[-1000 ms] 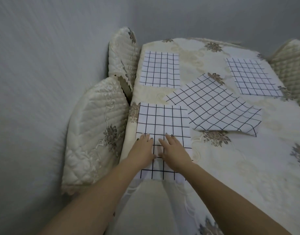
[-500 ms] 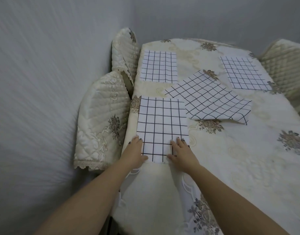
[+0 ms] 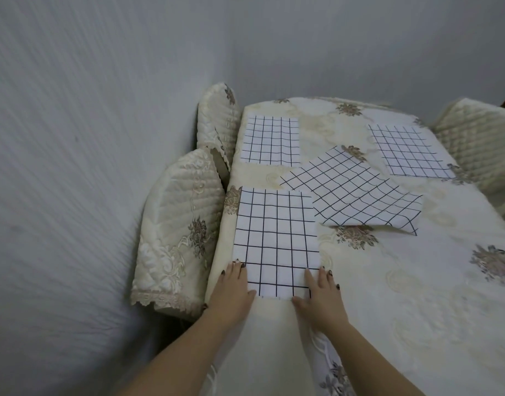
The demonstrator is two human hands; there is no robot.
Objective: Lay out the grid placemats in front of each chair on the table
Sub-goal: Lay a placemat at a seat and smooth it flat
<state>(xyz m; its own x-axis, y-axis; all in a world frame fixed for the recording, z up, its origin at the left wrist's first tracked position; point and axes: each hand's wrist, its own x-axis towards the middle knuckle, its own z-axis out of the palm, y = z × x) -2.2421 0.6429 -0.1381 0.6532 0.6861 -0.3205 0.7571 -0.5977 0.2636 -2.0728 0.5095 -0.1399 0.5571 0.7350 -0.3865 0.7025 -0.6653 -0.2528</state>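
Status: far-left placemat [image 3: 270,141], far-right placemat [image 3: 408,151] laid before chairs [image 3: 177,224] | near-left placemat [image 3: 275,238] under left grip [image 3: 232,287] and right grip [image 3: 321,292], both flat, unclenched, pressing near corners | centre placemat [image 3: 351,192] skewed on surface [image 3: 417,295], unplaced.

Bare tablecloth [image 3: 417,310] lies right; near chair [image 3: 174,224] crowds the left edge.

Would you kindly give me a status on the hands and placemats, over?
Left hand open, right hand open, both flat on lower corners of near mat. It lies flat by near chair. Crooked mat mid-table, unplaced.
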